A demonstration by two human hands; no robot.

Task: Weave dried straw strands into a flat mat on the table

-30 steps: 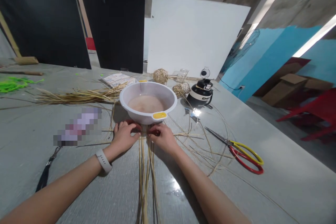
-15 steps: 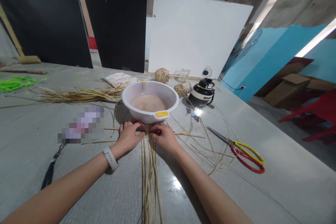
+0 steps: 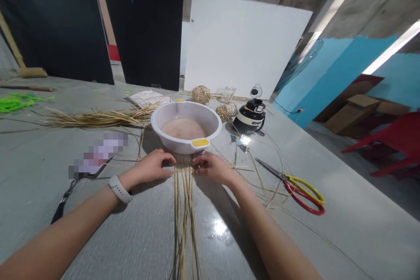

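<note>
Several thin tan strips (image 3: 183, 214), likely bamboo or cane, run lengthwise toward me, their far ends at a small woven section close to a white plastic basin (image 3: 157, 133). On the left edge of the weave is my left hand (image 3: 152, 167), thumb and fingers curved apart. My right hand (image 3: 215, 168) faces it from the right edge, its fingertips and thumb apart at the strips. Between the hands a crosswise strip (image 3: 183, 171) spans the lengthwise ones. Whether the fingertips press on it is too small to tell. Cloudy water fills part of the basin.
Red-and-yellow-handled scissors (image 3: 303, 192) lie at right among loose strips. Behind them stands a black-and-white bottle (image 3: 249, 118). Two woven balls (image 3: 201, 94) sit behind the basin. At left are a strip bundle (image 3: 98, 119), a blurred phone-like object (image 3: 98, 155) and green strips (image 3: 16, 103).
Both hands have drawn apart sideways from the middle of the weave, the left one farther. The woven section between them now shows. The view has shifted slightly.
</note>
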